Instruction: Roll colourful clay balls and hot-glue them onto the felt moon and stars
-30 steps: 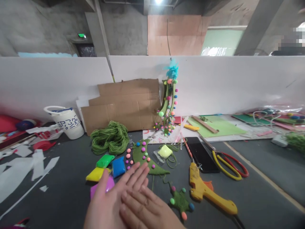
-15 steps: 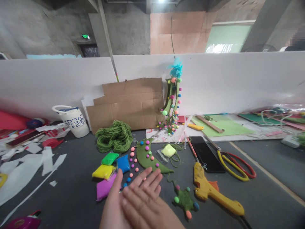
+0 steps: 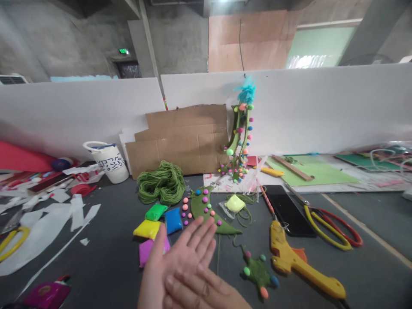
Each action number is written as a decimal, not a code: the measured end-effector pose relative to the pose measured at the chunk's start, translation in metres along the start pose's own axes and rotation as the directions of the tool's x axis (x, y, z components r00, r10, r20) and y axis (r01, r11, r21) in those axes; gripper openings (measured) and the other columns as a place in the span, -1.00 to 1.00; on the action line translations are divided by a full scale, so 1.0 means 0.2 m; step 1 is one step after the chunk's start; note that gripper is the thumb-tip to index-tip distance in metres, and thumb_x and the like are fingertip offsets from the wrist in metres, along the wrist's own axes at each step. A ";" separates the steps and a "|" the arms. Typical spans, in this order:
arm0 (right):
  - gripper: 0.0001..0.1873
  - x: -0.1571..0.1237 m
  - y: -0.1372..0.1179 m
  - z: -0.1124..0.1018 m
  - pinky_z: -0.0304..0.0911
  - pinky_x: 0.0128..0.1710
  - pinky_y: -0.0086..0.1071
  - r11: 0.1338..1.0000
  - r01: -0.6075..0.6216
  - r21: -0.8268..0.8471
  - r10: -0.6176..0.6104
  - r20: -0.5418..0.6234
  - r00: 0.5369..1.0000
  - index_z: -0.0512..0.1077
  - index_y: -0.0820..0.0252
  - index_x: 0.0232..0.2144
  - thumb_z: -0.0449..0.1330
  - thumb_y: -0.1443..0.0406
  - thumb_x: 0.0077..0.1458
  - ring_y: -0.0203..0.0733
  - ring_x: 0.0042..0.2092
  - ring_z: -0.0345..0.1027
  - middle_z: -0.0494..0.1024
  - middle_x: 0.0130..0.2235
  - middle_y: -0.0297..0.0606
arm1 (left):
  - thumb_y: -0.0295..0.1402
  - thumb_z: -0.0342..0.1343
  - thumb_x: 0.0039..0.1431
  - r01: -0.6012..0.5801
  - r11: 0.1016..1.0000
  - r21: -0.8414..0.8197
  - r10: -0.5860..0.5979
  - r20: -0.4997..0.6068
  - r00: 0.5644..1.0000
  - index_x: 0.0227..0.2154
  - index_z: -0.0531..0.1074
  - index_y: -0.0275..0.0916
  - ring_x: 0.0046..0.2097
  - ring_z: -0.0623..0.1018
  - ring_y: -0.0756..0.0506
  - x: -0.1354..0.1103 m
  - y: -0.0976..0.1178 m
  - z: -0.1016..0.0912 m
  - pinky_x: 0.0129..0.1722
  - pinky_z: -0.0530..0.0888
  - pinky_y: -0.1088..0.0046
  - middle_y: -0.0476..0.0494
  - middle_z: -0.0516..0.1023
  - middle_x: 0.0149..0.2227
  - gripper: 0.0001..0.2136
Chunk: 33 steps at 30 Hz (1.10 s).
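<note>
My left hand [image 3: 183, 257] is turned palm up with its fingers stretched out. Across its lower palm lies my right hand [image 3: 206, 292], palm down, fingers flat. Whether anything small sits between the palms is hidden. Just beyond the fingertips rests a green crescent [image 3: 201, 210] dotted with small coloured balls. Left of my hands are green [image 3: 156, 212], yellow [image 3: 146, 229], blue [image 3: 173, 220] and purple [image 3: 146, 253] packets of what looks like modelling clay. A green star [image 3: 258, 271] with coloured balls on its points lies to the right.
A yellow glue gun [image 3: 289, 257], a black phone [image 3: 288, 210] and scissors [image 3: 331, 225] lie at right. Behind are green yarn [image 3: 162, 182], pale yellow clay [image 3: 234, 204], cardboard [image 3: 180, 141] and a decorated hanging piece [image 3: 240, 133]. Paper scraps [image 3: 48, 231] and a white bucket [image 3: 111, 163] are at left.
My right hand has slid back toward me over the left palm, baring more of that palm. The view has shifted slightly left, so things on the table appear farther right.
</note>
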State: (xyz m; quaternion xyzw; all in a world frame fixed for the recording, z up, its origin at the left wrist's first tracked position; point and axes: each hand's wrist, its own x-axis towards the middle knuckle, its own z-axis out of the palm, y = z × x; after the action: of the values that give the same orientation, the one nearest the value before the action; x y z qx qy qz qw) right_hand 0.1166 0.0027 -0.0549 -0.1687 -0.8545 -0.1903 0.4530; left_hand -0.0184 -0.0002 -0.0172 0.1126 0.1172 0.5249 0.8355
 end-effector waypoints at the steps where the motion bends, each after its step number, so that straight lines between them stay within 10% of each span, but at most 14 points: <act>1: -0.68 0.00 0.00 0.00 -0.09 0.25 -0.35 1.000 0.005 -0.008 -0.005 0.056 0.998 0.46 0.10 -0.04 -0.07 0.29 0.34 -0.30 0.22 0.13 0.45 0.10 -0.48 | 0.19 -0.35 0.12 0.026 1.000 0.001 -0.026 -0.006 1.000 0.09 0.31 -0.47 0.29 0.11 -0.24 0.00 0.00 0.00 0.29 -0.25 0.18 -0.44 0.24 0.21 -0.18; 4: -0.60 0.00 0.01 -0.01 -0.08 0.25 -0.28 1.000 -0.011 0.007 0.010 0.157 0.988 0.45 0.22 -0.03 -0.17 0.35 0.37 -0.25 0.20 0.17 0.49 0.06 -0.35 | 0.20 -0.34 0.12 0.011 1.000 -0.012 -0.011 -0.052 0.999 0.11 0.29 -0.48 0.29 0.10 -0.28 0.00 -0.01 0.00 0.28 -0.22 0.11 -0.46 0.22 0.21 -0.17; 8: -0.67 0.00 -0.02 0.01 -0.10 0.25 -0.39 1.000 -0.015 0.017 0.016 -0.059 0.998 0.49 0.05 -0.11 -0.08 0.30 0.35 -0.35 0.23 0.09 0.44 0.10 -0.54 | 0.20 -0.38 0.12 -0.013 1.000 -0.014 0.013 -0.015 1.000 0.08 0.33 -0.48 0.28 0.15 -0.23 0.00 -0.01 0.01 0.29 -0.17 0.21 -0.44 0.24 0.21 -0.17; 12: -0.59 0.01 0.00 -0.02 0.00 0.22 -0.27 0.999 -0.032 0.013 0.029 0.176 0.984 0.45 0.26 -0.04 -0.17 0.32 0.37 -0.23 0.15 0.26 0.50 0.05 -0.32 | 0.20 -0.39 0.11 0.014 1.000 -0.015 -0.014 -0.039 0.999 0.08 0.33 -0.46 0.27 0.17 -0.26 0.01 -0.01 0.01 0.28 -0.12 0.16 -0.44 0.30 0.18 -0.17; 18: -0.67 -0.01 0.00 -0.01 -0.07 0.24 -0.35 0.999 0.042 0.007 -0.042 -0.011 0.999 0.48 0.12 -0.09 -0.07 0.37 0.33 -0.32 0.19 0.19 0.47 0.08 -0.51 | 0.20 -0.42 0.12 0.044 0.999 -0.019 -0.045 -0.030 0.999 0.05 0.36 -0.47 0.25 0.22 -0.24 0.02 -0.02 -0.01 0.28 -0.10 0.21 -0.45 0.29 0.18 -0.16; 22: -0.56 0.00 -0.01 0.01 -0.07 0.24 -0.30 1.000 0.007 0.005 -0.008 0.134 0.991 0.49 0.20 -0.09 -0.20 0.36 0.37 -0.26 0.12 0.31 0.56 -0.01 -0.39 | 0.17 -0.39 0.14 -0.007 1.000 -0.012 0.006 -0.073 0.997 0.08 0.32 -0.51 0.25 0.20 -0.27 0.01 -0.02 -0.02 0.28 -0.08 0.17 -0.50 0.26 0.19 -0.17; 26: -0.64 0.00 -0.03 0.01 -0.09 0.25 -0.36 0.998 -0.056 0.022 0.058 -0.089 0.994 0.51 0.04 -0.16 -0.09 0.29 0.36 -0.34 0.23 0.09 0.52 0.01 -0.55 | 0.19 -0.39 0.13 -0.040 0.999 -0.015 0.038 -0.101 0.994 0.07 0.32 -0.51 0.25 0.21 -0.26 0.01 -0.02 0.00 0.28 -0.07 0.18 -0.50 0.26 0.19 -0.16; 30: -0.58 0.00 0.01 -0.02 -0.10 0.25 -0.24 1.000 -0.005 -0.015 0.007 0.145 0.989 0.46 0.27 -0.04 -0.19 0.37 0.36 -0.20 0.16 0.24 0.52 0.03 -0.30 | 0.18 -0.37 0.14 -0.016 1.000 -0.012 0.013 -0.162 0.987 0.13 0.22 -0.55 0.24 0.23 -0.30 0.01 -0.02 0.02 0.27 -0.03 0.12 -0.54 0.28 0.18 -0.15; 33: -0.62 -0.01 0.02 -0.03 -0.10 0.25 -0.25 0.999 0.043 -0.013 -0.041 0.114 0.993 0.48 0.20 -0.08 -0.14 0.35 0.36 -0.21 0.18 0.20 0.51 0.05 -0.36 | 0.15 -0.39 0.16 -0.063 0.998 -0.023 0.058 -0.177 0.982 0.22 0.05 -0.53 0.25 0.21 -0.29 0.01 -0.02 0.03 0.27 -0.04 0.12 -0.53 0.24 0.20 -0.17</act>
State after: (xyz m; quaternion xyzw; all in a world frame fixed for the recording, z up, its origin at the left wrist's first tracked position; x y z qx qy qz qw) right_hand 0.1247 0.0036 -0.0522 -0.1648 -0.8808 -0.1966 0.3980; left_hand -0.0130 0.0001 -0.0131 0.0574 0.1799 0.5596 0.8070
